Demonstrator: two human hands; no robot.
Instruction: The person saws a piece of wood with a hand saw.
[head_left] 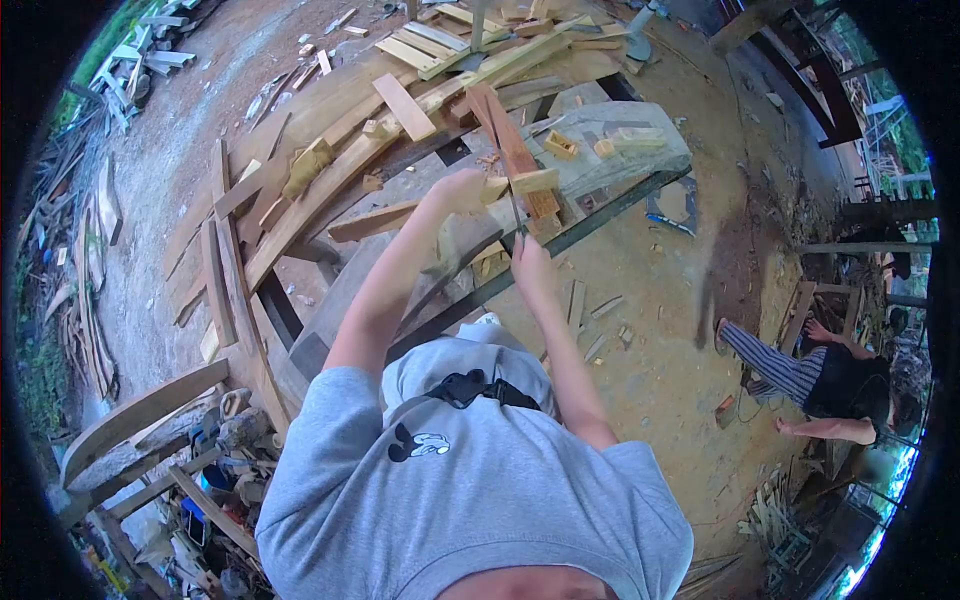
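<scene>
My left hand point(458, 190) is closed around one end of a short pale wood piece point(535, 181), which lies across a reddish-brown board point(513, 150). In my right hand point(531, 262) is the handle of what looks like a handsaw point(517, 212). Its thin dark blade runs away from me and meets the pale piece, just right of my left hand. Board and piece both rest on a worn wooden workbench point(620, 165). My fingers hide the saw's handle and the left end of the pale piece.
Small wood blocks point(561, 145) sit on the bench to the right. Long planks point(330, 185) are piled beyond and left of it. A blue-handled tool point(668, 224) lies on a flat piece at right. Another person point(840, 380) sits far right. Cluttered wooden framing point(150, 430) stands lower left.
</scene>
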